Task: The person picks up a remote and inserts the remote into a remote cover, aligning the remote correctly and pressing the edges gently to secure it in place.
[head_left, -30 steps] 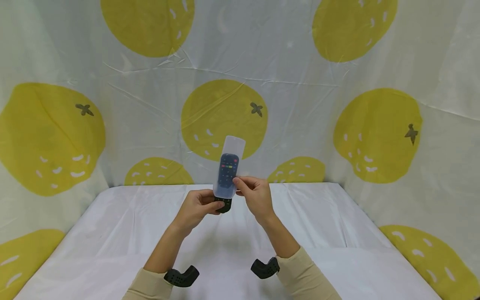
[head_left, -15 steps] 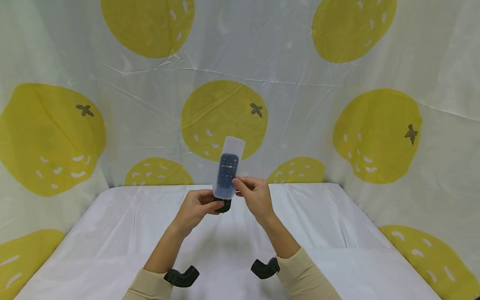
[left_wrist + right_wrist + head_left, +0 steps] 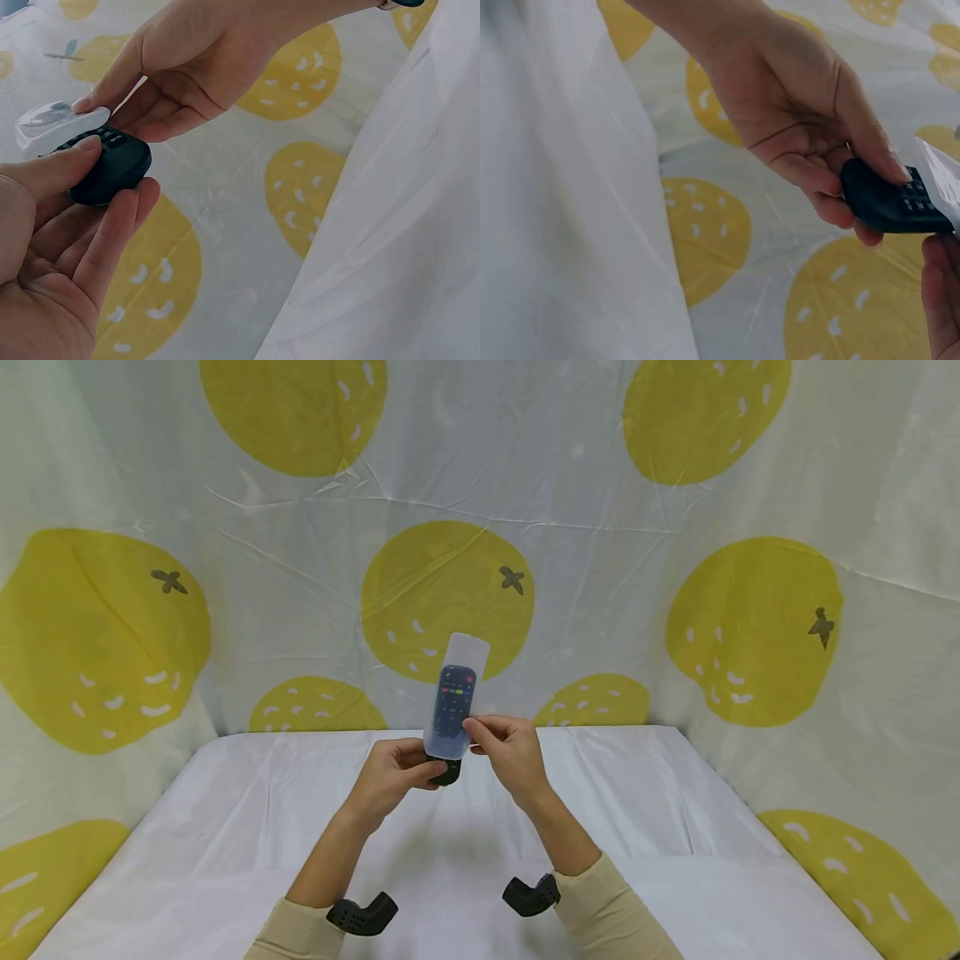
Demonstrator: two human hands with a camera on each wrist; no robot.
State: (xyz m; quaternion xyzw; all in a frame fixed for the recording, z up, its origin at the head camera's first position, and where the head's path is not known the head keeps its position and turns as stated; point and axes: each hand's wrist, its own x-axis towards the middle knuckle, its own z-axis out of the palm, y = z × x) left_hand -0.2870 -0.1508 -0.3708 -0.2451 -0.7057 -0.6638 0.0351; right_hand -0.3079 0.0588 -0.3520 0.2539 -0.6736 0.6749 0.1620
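Note:
A black remote control [image 3: 453, 702] with coloured buttons stands tilted in mid-air, most of it inside a translucent sleeve [image 3: 468, 652]. Its lower end sticks out of the sleeve's open mouth. My left hand [image 3: 392, 770] grips that bare end, thumb on the button face and fingers behind, as the left wrist view shows with the remote's dark end [image 3: 116, 169]. At the sleeve's lower right edge, my right hand [image 3: 513, 752] pinches the sleeve between thumb and fingers. The upper part of the sleeve, beyond the remote's top, holds nothing.
A white cloth-covered table [image 3: 600, 810] lies below the hands. Behind and beside it hangs a pale curtain [image 3: 585, 610] printed with yellow fruit. Each forearm carries a black wrist mount [image 3: 531, 895] at the cuff.
The remote sits very slightly higher inside the sleeve than a second ago. Both hands keep nearly the same place and grip.

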